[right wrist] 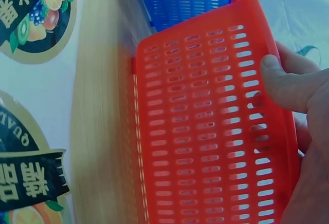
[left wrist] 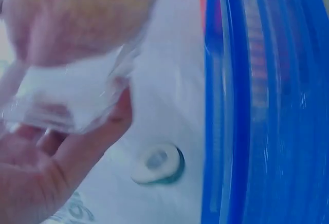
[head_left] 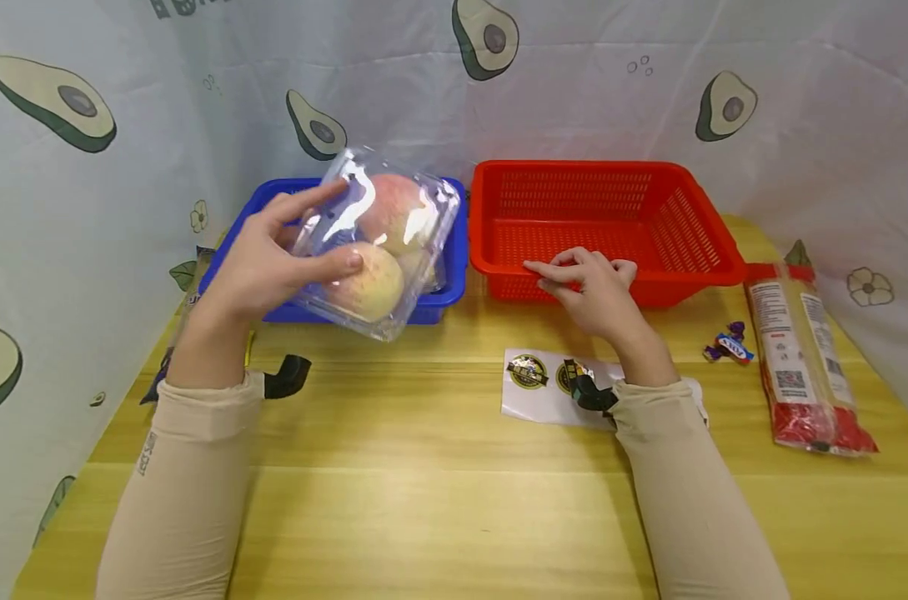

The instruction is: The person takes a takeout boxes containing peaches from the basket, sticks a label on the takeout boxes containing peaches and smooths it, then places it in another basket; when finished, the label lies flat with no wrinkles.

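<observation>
In the head view my left hand [head_left: 254, 262] grips a clear plastic clamshell box [head_left: 440, 229] of peaches [head_left: 369, 283], held tilted over the blue basket [head_left: 463, 242]. The left wrist view shows a peach [left wrist: 82, 18] inside the box, above my fingers, with the blue basket's rim [left wrist: 237, 106] close by. My right hand [head_left: 592, 292] pinches the front rim of the red basket [head_left: 509, 286]. From the right wrist, my thumb [right wrist: 275, 72] lies against its slotted outer wall, and the other fingers are partly hidden behind the rim.
A white sheet with round fruit stickers [head_left: 524, 404] lies under my right wrist. Small wrapped candies [head_left: 729, 343] and a red-ended clear bag [head_left: 806, 358] sit at the right. Behind my left forearm is a partly hidden package [head_left: 164, 371]. An avocado-print curtain [head_left: 401, 92] hangs behind the baskets.
</observation>
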### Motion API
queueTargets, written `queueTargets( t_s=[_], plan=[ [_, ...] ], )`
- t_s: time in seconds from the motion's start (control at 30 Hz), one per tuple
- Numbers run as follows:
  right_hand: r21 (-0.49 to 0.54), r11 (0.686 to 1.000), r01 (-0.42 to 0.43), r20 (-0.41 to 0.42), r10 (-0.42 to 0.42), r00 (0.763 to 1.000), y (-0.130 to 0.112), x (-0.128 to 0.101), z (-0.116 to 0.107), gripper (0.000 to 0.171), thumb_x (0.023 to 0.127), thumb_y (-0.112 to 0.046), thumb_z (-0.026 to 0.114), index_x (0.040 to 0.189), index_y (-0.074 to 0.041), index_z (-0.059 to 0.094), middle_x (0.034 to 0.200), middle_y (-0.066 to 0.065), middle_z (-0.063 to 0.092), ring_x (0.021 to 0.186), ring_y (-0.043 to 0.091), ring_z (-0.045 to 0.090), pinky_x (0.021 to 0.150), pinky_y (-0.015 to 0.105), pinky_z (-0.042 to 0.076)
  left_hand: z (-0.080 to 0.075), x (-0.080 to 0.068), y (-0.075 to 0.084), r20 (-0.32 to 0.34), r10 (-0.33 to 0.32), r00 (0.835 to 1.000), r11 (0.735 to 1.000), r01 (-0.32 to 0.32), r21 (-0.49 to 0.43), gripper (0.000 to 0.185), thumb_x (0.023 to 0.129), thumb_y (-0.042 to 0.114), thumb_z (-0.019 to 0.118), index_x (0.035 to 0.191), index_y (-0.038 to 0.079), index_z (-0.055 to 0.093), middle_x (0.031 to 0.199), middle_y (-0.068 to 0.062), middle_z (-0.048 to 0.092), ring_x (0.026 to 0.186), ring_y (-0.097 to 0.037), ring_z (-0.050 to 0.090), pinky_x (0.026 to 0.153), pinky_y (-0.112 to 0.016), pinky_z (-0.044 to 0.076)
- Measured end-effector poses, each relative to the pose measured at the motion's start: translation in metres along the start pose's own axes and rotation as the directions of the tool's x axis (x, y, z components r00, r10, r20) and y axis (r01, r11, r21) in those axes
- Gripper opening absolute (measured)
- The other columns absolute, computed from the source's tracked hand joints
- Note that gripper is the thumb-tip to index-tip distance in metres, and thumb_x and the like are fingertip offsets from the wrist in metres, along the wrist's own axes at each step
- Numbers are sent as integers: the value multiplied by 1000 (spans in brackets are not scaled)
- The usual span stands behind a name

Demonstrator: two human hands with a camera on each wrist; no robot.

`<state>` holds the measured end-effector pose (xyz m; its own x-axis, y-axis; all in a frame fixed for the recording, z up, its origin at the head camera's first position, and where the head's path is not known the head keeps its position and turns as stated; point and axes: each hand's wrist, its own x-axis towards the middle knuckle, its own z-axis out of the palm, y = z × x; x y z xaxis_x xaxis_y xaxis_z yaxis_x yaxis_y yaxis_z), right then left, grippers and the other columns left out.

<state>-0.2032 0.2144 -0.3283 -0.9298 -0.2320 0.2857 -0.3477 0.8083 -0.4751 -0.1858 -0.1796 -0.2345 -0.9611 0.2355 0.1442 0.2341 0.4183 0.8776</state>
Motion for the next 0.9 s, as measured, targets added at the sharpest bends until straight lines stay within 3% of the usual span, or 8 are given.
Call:
queueTargets(
  t_s=[0.07,0.13,0.2,0.37,0.43,0.53,0.63,0.9],
  plan=[
    [9,1000,2,-7,-2,1000,1,0,1,39,93,-13,74,129,-27,72,109,5,58,102,28,52,88,54,13,11,-9,-1,133,98,986,995,-102,21,73,80,23,89,144,38,57,127,-7,45,109,-23,49,81,-31,52],
    [15,1000,8,-8,-8,1000,1,1,2,39,93,-13,74,129,-27,72,109,5,58,102,28,53,88,54,13,20,-16,-6,268,176,947,978,-199,59,74,78,23,90,143,35,59,114,-8,48,103,-21,45,75,-32,47],
    [16,1000,12,-3,-12,1000,1,1,3,39,93,-14,73,130,-28,71,109,5,58,102,28,53,87,54,13,30,-20,-14,412,229,882,959,-276,59,74,76,25,92,142,33,60,105,-10,47,93,-24,42,66,-34,43],
    [6,1000,7,3,-7,1000,1,0,-1,40,93,-14,73,130,-28,71,110,5,58,102,28,51,87,54,14,59,-16,-34,696,267,667,942,-334,-42,70,77,25,90,141,21,62,97,-9,44,78,-26,38,60,-30,42],
    [-1,1000,9,-2,-9,1000,0,0,-3,39,94,-13,73,130,-28,71,110,5,59,102,28,51,87,54,14,66,-13,-38,741,244,626,939,-343,-19,69,79,23,89,142,20,61,99,-7,47,80,-26,41,64,-30,43],
    [-12,1000,13,-2,-13,1000,-2,0,-4,39,94,-13,73,131,-27,71,110,5,58,102,29,51,87,54,14,68,-12,-40,757,191,625,918,-387,89,62,86,23,83,143,21,60,126,-5,55,110,-24,52,91,-37,48],
    [-20,1000,8,7,-7,1000,-2,0,-4,39,95,-14,72,132,-27,70,110,6,58,101,28,51,88,53,15,67,-13,-38,751,151,643,885,-427,187,55,94,24,74,145,18,57,153,-8,44,141,-27,37,113,-47,33],
    [-19,1000,9,38,-8,999,-5,-2,-6,39,97,-15,70,134,-25,68,114,9,58,104,31,52,89,56,14,64,-6,-48,651,75,755,899,-333,283,61,98,26,69,152,8,45,153,-7,45,142,-25,36,117,-45,28]
  ],
)
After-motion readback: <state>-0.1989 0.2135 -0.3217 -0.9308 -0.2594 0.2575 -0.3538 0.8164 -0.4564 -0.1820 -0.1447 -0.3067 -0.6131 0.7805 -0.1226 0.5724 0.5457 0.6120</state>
